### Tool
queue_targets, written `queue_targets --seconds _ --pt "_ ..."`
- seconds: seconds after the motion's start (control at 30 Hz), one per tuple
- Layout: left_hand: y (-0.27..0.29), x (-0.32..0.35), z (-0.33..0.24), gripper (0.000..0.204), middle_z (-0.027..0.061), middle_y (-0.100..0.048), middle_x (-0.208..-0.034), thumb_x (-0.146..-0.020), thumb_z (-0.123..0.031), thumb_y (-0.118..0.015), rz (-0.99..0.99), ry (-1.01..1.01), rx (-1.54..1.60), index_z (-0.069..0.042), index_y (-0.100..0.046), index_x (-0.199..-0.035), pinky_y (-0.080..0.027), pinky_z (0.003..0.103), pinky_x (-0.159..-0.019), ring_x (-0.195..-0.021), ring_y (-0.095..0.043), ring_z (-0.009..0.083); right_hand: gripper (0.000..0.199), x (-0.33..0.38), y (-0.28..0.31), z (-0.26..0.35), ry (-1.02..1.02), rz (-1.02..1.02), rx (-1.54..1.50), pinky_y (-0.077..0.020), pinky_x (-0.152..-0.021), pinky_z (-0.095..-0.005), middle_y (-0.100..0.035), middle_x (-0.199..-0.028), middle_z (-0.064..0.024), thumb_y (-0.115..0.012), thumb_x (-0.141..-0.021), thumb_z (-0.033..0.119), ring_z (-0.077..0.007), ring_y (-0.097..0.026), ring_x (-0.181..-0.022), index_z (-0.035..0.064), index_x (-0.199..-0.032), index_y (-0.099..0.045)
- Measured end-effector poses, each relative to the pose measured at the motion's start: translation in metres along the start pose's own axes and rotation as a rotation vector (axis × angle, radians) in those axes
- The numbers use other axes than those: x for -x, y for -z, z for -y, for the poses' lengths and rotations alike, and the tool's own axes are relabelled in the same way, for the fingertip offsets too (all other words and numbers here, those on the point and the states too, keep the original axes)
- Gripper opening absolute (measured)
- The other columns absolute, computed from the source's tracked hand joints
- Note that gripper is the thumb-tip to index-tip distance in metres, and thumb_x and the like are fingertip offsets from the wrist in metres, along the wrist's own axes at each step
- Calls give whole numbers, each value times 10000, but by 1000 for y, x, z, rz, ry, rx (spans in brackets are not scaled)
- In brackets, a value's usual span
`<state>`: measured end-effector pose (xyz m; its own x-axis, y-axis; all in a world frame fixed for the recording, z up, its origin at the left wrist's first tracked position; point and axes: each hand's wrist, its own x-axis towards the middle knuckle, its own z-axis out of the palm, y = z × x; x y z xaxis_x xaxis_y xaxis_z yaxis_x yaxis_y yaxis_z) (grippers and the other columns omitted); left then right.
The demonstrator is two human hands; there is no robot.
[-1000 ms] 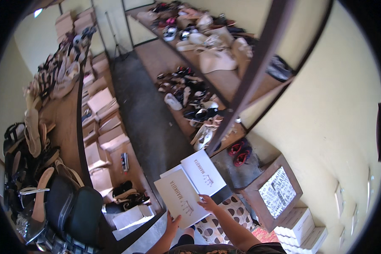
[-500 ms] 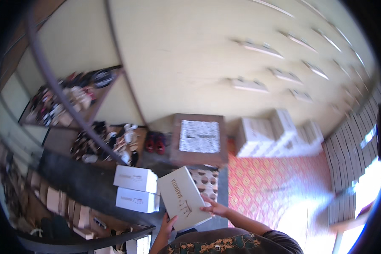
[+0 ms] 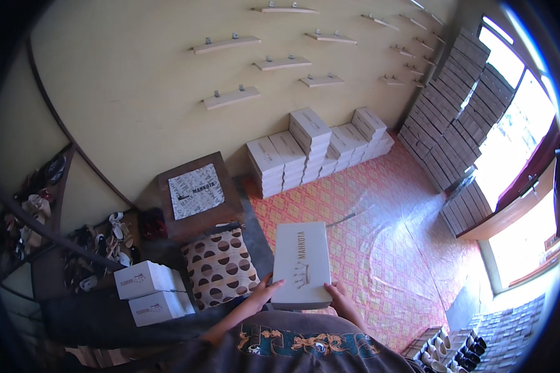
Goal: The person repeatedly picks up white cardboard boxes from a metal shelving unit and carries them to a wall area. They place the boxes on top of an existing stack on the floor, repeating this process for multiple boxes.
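Observation:
A white shoe box (image 3: 314, 264) with gold lettering and a crown drawing on its lid is held in front of my body. My left hand (image 3: 259, 297) grips its near left edge, thumb resting on the lid. At its near right corner, my right hand (image 3: 343, 301) has hold of the side, the thumb showing by the edge. The fingers under the box are hidden. The lid is closed, so the inside cannot be seen.
Left of me, two white boxes (image 3: 144, 280) are stacked near a spotted cushion (image 3: 221, 267). A brown table (image 3: 230, 208) stands by the wall, beside stacks of white boxes (image 3: 270, 158). Shoes (image 3: 473, 351) stand at the lower right; patterned flooring (image 3: 379, 217) lies ahead.
My view has swung to the right, toward the window and the stacked boxes. The box has turned more upright in my view, and my right hand has shifted to its near right corner.

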<state>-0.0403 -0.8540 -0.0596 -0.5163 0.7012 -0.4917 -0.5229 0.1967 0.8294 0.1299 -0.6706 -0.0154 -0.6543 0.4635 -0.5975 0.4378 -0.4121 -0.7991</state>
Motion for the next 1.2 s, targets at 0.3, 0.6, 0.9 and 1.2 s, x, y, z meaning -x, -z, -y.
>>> queue_targets --seconds 0.3,0.6,0.9,1.2 --pt "-1 -52 -29 562 125 -474 -1216 -852 -283 -556 179 5 -71 5 -349 -1288 -369 290 -927 -1108 -457 193 478 -21 6 9 0 -115 -168 -465 -713 -309 -551 -945 -119 -587 -814 367 -175 -554 -839 -19 -1063 -455" --pt "-6 -102 -92 588 132 -503 -1195 -829 -300 -581 110 19 -54 -23 -352 -1295 -390 293 -907 -1096 -491 201 359 -75 0 74 45 -108 -143 -449 -664 -312 -533 -883 -66 -513 -849 369 -142 -530 -792 44 -998 -468" --pt "-85 -182 -93 594 116 -482 -1224 -836 -305 -568 100 59 -62 -31 -333 -1308 -388 296 -908 -1111 -478 196 544 -111 93 110 -11 -13 -207 -404 -854 -466 -434 -1168 -139 -498 -834 344 -254 -414 -1113 61 -1263 -320" --pt "-251 -280 -99 587 112 -487 -1216 -847 -327 -555 108 55 51 -58 -324 -1315 -402 298 -888 -1094 -488 184 744 -168 282 177 1 119 11 -408 -848 -451 -397 -1253 -156 -552 -759 481 -285 -417 -1124 89 -1321 -264"
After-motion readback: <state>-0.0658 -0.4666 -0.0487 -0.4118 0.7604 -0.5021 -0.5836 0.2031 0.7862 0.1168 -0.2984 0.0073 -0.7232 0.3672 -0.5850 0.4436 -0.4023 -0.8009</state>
